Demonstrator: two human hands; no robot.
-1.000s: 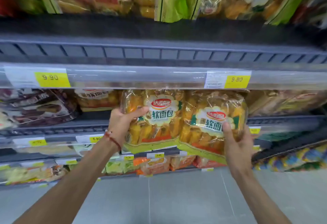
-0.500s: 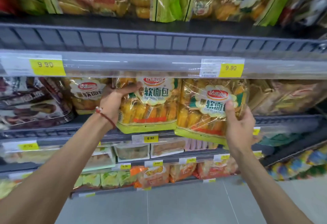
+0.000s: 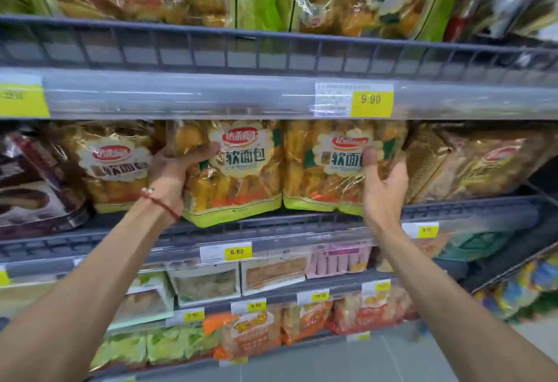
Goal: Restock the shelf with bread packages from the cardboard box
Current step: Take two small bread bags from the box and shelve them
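Head view — two bread packages held up at a grey store shelf (image 3: 271,224)

Left hand (image 3: 172,176) clasping the left bread package (image 3: 238,170), thumb across its front; right hand (image 3: 383,185) gripping the right bread package (image 3: 332,164), thumb on the label. Both packs upright, side by side and touching, bottoms at the wire front rail. More of the same bread (image 3: 114,164) just left — dark-wrapped goods beyond. Price strip (image 3: 371,99) reading 9.90 overhead, another tag (image 3: 237,252) reading 6.80 below; grey floor (image 3: 362,360) underneath

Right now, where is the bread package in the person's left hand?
The left-hand bread package sits centre-frame on the middle shelf, between a matching stocked package and the right-hand package.
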